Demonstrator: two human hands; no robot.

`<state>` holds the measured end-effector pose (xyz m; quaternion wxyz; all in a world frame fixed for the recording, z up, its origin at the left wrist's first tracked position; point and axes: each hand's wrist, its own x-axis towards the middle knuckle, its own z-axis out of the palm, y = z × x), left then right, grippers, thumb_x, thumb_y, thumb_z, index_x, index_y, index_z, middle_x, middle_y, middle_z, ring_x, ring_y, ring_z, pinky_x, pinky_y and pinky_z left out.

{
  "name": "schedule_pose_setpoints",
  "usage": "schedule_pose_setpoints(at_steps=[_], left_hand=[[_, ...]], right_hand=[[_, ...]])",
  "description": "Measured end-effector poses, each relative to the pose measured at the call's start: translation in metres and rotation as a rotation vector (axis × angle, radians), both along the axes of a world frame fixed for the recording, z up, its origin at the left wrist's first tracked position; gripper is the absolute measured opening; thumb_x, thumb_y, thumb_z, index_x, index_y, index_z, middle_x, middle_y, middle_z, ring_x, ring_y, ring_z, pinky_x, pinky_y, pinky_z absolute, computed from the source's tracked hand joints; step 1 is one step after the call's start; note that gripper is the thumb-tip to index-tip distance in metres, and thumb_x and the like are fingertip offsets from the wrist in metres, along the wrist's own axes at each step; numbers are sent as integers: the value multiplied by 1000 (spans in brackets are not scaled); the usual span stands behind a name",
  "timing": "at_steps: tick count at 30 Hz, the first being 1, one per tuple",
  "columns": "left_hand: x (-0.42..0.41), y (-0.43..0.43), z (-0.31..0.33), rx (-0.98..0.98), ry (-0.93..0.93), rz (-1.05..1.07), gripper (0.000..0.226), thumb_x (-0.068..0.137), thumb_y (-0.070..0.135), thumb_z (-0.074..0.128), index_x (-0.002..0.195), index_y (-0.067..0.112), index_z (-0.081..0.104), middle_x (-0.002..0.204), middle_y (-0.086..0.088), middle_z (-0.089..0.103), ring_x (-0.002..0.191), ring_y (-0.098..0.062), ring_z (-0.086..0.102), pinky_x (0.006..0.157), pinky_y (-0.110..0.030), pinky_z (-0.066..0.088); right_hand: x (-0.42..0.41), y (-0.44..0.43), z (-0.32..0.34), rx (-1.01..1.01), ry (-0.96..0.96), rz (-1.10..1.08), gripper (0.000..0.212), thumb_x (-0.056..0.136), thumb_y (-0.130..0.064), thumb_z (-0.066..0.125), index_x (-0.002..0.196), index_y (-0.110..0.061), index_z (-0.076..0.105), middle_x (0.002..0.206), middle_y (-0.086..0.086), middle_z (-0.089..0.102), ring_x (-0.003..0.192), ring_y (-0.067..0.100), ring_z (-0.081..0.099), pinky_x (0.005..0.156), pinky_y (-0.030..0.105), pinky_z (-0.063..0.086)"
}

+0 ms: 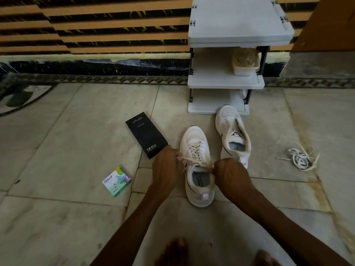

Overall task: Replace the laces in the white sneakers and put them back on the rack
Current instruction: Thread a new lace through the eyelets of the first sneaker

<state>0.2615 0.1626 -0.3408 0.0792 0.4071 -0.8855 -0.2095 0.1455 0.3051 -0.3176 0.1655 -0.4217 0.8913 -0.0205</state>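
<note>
On the floor before the rack (226, 81), the near sneaker (197, 169) had both lace ends clamped in the left hand (165, 164) and right hand (229, 172) fingers; uneven pulling risked lopsided ends, while the far sneaker (232, 131) sat unlaced

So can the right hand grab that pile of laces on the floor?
Probably yes, once it lets go. The right hand is pulling a lace on the sneaker; bare floor lies between it and the loose laces.

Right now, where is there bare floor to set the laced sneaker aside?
Bare floor lies left of the black box and the green box, and between the unlaced sneaker and the loose laces. It is crowded around the laced sneaker, at the rack foot.
</note>
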Motion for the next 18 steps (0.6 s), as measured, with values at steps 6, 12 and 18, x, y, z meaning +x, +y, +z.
schedule_pose_setpoints(at_steps=[6,12,18], left_hand=[[-17,-4,-1,-124,-115,6,13,92,22,62,100,13,66,106,-3,61,93,-17,62,73,-22,46],[-27,-8,-1,-148,-101,70,15,92,23,61,101,12,64,99,-2,63,89,-15,63,64,-20,36],[-27,-11,-1,-147,-121,51,12,91,21,61,98,12,65,100,-3,63,88,-16,63,65,-20,40]], right_hand=[[1,3,7,16,53,44,19,91,-25,60,107,-19,67,110,0,66,96,17,64,77,25,47],[2,1,11,41,58,39,21,89,-28,63,106,-15,67,108,2,67,95,17,65,75,24,46],[2,1,8,16,49,36,23,89,-33,65,104,-16,67,106,2,68,94,18,66,76,26,48]])
